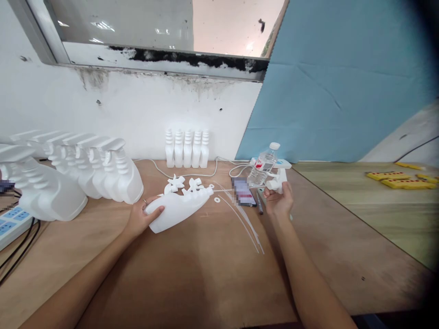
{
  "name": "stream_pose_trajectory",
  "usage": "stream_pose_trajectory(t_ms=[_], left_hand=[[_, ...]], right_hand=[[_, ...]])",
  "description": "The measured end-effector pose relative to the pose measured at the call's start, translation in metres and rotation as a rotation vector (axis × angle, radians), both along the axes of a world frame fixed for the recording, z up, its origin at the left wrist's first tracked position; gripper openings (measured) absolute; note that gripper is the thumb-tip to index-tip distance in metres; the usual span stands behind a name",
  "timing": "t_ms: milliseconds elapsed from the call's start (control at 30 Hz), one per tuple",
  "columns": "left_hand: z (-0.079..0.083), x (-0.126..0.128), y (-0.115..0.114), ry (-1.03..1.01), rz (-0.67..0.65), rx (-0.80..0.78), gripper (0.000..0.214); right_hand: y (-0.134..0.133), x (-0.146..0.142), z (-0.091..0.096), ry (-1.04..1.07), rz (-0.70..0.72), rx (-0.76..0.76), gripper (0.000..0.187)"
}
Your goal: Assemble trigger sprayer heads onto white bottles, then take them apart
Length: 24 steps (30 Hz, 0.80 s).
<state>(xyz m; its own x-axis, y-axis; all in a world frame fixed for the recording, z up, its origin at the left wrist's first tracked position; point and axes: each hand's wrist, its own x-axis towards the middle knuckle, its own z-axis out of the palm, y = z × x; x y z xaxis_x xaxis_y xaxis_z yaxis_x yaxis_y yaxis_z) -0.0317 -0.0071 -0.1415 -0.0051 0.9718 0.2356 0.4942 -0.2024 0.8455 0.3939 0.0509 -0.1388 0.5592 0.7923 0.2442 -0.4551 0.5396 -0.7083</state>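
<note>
Spread wide across the near side, a brown bench (202,288). Along its left, a row of white spray bottles (129,183), upright, with heads fitted. Between the two hands and closer to the left one, a white bottle (181,211), tilted far over; cannot tell whether touching the bench. Long axis slanting from base at near left to neck at far right, with the mouth aimed toward the right hand. Grasped at the base end by the left hand (143,214), thumb laid across the side. Right of the mouth and well apart from it, the right hand (279,201), fingers closed around a white sprayer head (276,182). From that head, a thin tube (224,190) reaching left toward the mouth. Key relation, by judgement: tube roughly level with the opening, neck slanted slightly across it. Cannot tell whether the tip sits inside. Just right of the neck, on the tube's near side, a small ring (215,199).
</note>
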Motion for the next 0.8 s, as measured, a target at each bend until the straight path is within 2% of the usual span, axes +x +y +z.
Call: stream_pose_trajectory(t_ms=[167,500,667,800], left_hand=[[-0.004,-0.001,-0.001,0.010,-0.047,-0.001,0.054],[-0.002,-0.004,0.001,0.009,-0.034,0.006,0.054],[-0.005,-0.002,0.000,0.001,-0.048,0.002,0.053],[-0.005,0.000,-0.002,0.038,-0.077,0.003,0.051]], right_hand=[[-0.002,-0.007,0.003,-0.015,0.088,-0.003,0.035],[0.003,0.020,0.000,0.054,-0.060,-0.009,0.020],[0.000,0.007,0.000,0.013,-0.020,-0.013,0.024],[-0.002,-0.014,0.001,-0.053,0.112,-0.044,0.033]])
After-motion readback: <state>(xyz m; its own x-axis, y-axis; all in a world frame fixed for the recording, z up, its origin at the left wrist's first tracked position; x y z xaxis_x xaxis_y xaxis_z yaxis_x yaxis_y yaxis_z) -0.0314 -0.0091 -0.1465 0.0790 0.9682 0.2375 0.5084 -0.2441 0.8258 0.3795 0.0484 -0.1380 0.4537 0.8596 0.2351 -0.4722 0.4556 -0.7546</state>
